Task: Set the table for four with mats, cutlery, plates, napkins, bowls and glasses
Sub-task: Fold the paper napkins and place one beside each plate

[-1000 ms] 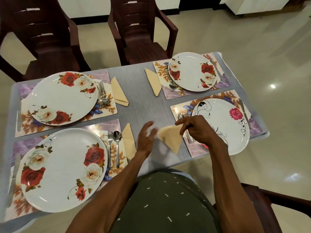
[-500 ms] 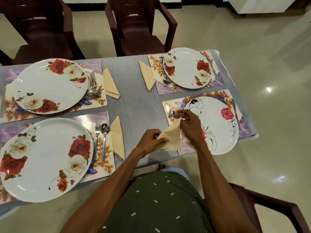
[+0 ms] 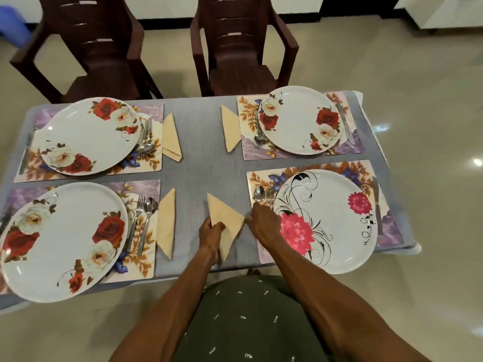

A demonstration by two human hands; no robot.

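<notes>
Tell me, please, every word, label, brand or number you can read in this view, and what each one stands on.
None: no legible text appears anywhere.
The four plates, such as the near right plate, carry only flower patterns.
The place mats show leaves and blooms.
The shirt bears small white marks, too small to read as letters.

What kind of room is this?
Probably a home dining room: a table laid with floral plates on mats, folded napkins, and two brown chairs pulled up on a tiled floor.
</notes>
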